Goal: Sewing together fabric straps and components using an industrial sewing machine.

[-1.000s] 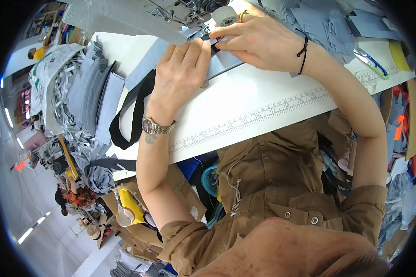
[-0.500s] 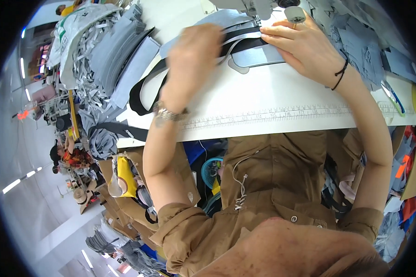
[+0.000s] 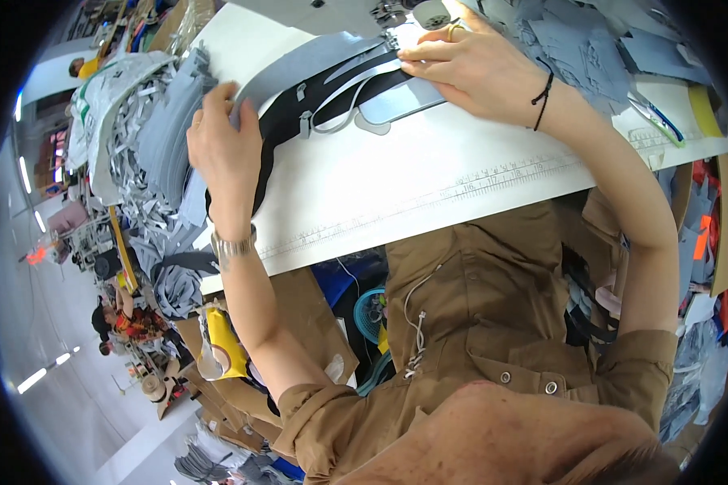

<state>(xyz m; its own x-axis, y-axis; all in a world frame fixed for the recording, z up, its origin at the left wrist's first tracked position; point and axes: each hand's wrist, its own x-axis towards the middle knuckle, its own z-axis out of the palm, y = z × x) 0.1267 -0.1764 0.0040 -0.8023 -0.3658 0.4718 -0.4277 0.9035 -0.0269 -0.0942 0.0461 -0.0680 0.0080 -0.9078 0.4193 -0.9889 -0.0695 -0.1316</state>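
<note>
A long blue-grey fabric panel (image 3: 299, 69) with a black band (image 3: 287, 113) along it lies curved on the white table, running to the sewing machine's presser foot (image 3: 391, 39). My left hand (image 3: 226, 153), wearing a metal watch, is at the panel's left end, with that edge between thumb and fingers. My right hand (image 3: 477, 73) rests with fingers stretched out, their tips on the band close beside the foot. A thin pale strip (image 3: 344, 93) loops over the band. Small grey tabs (image 3: 305, 123) show on the black band.
Stacked grey fabric pieces (image 3: 166, 137) and scraps lie at the left. More grey cut pieces (image 3: 578, 52) lie at the right, near green-and-blue-handled scissors (image 3: 663, 121). A printed ruler (image 3: 477, 187) runs along the table's front edge. Cardboard (image 3: 307, 323) stands below.
My left hand has moved left along the fabric to the panel's end, and the black band is spread out straighter. My right hand stays beside the presser foot. The whole view has shifted and tilted.
</note>
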